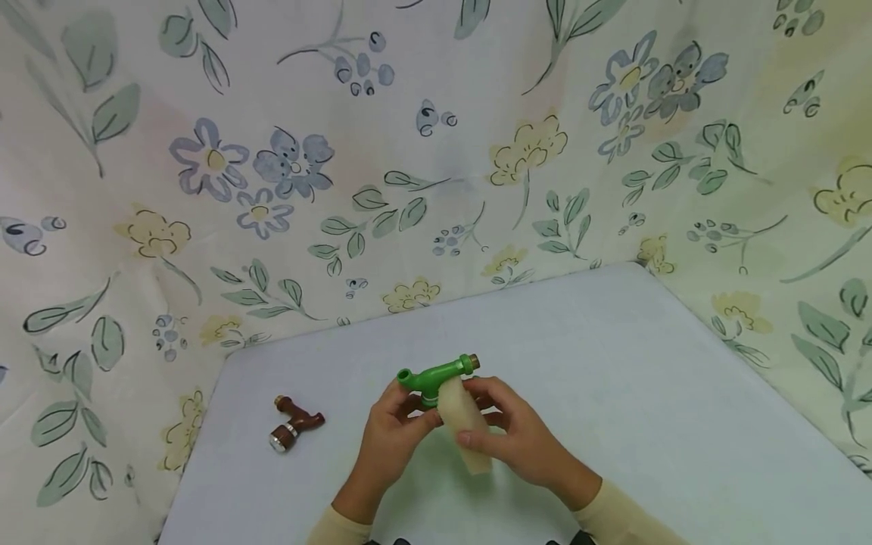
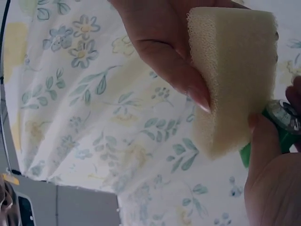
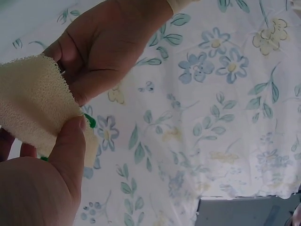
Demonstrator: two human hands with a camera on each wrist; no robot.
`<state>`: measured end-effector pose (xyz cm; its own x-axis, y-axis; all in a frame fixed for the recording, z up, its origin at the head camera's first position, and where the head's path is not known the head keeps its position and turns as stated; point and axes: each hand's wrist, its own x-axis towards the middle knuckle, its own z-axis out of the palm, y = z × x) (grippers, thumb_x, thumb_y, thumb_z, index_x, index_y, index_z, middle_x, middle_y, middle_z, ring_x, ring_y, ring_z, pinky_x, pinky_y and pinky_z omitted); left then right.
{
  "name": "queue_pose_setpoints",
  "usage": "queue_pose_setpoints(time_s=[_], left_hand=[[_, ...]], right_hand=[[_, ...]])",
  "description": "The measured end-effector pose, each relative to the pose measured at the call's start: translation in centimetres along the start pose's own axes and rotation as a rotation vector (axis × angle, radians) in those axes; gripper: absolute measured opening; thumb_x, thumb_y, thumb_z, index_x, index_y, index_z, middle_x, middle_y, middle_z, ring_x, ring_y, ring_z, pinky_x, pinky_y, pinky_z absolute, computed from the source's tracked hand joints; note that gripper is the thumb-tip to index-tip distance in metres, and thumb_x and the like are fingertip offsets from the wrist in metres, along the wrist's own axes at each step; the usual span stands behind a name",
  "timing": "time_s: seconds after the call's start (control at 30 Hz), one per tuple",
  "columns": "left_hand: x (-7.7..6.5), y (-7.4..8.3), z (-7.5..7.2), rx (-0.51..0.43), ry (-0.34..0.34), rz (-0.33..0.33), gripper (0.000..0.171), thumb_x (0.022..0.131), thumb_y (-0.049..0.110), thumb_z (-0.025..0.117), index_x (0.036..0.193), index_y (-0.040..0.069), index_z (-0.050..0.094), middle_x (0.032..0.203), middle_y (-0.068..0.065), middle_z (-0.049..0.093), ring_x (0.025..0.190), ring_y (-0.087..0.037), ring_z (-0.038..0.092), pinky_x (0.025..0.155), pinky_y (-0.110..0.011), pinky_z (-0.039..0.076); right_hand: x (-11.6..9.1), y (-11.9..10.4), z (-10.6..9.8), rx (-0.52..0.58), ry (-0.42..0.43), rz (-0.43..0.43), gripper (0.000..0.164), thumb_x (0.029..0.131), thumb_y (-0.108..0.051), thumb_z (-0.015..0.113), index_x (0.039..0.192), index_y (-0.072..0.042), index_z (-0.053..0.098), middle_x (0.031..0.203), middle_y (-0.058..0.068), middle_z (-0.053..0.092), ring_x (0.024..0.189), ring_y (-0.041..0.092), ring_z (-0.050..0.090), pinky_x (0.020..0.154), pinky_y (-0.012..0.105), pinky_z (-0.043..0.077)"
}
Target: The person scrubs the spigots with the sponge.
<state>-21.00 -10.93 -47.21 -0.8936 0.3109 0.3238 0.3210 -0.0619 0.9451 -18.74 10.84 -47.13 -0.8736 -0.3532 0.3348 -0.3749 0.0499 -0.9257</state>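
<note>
A green tap (image 1: 439, 376) with a brass threaded end is held up over the table in my left hand (image 1: 393, 433), whose fingers and thumb grip its lower part. My right hand (image 1: 518, 435) pinches a cream sponge (image 1: 463, 424) between thumb and fingers, pressed against the tap's side. In the left wrist view the sponge (image 2: 235, 80) covers much of the tap, leaving its metallic cap (image 2: 284, 115) showing. From the right wrist, the sponge (image 3: 35, 96) hides nearly all of the tap.
A brown tap (image 1: 294, 424) with a silver cap lies on the white table (image 1: 613, 363), left of my hands. Floral fabric (image 1: 422, 166) rises behind the table and along its sides.
</note>
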Motion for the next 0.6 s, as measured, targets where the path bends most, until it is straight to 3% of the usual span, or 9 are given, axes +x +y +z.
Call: queue_pose_setpoints(time_s=[0.17, 0.43, 0.6], left_hand=[[-0.1, -0.1, 0.0, 0.075, 0.053, 0.006, 0.039, 0.081, 0.008, 0.077, 0.118, 0.015, 0.067, 0.115, -0.008, 0.054, 0.097, -0.028, 0.063, 0.075, -0.038, 0.057], [-0.4, 0.1, 0.0, -0.069, -0.028, -0.047, 0.044, 0.081, 0.005, 0.076, 0.122, 0.010, 0.060, 0.115, -0.015, 0.054, 0.093, -0.032, 0.063, 0.076, -0.042, 0.056], [-0.5, 0.4, -0.1, -0.127, -0.060, -0.058, 0.043, 0.082, 0.008, 0.076, 0.121, 0.004, 0.057, 0.112, -0.020, 0.055, 0.094, -0.036, 0.063, 0.078, -0.044, 0.055]], right_hand=[[0.1, -0.1, 0.3, -0.017, 0.013, 0.035, 0.052, 0.085, -0.023, 0.075, 0.131, -0.026, 0.050, 0.121, -0.001, 0.054, 0.108, 0.027, 0.052, 0.084, 0.040, 0.051], [0.4, -2.2, -0.1, -0.004, 0.050, 0.089, 0.043, 0.085, -0.015, 0.074, 0.124, -0.019, 0.054, 0.114, 0.006, 0.055, 0.103, 0.032, 0.053, 0.083, 0.043, 0.052], [0.4, -1.4, -0.3, 0.020, 0.045, 0.092, 0.045, 0.086, -0.014, 0.073, 0.127, -0.020, 0.053, 0.118, 0.005, 0.055, 0.103, 0.035, 0.053, 0.082, 0.044, 0.052]])
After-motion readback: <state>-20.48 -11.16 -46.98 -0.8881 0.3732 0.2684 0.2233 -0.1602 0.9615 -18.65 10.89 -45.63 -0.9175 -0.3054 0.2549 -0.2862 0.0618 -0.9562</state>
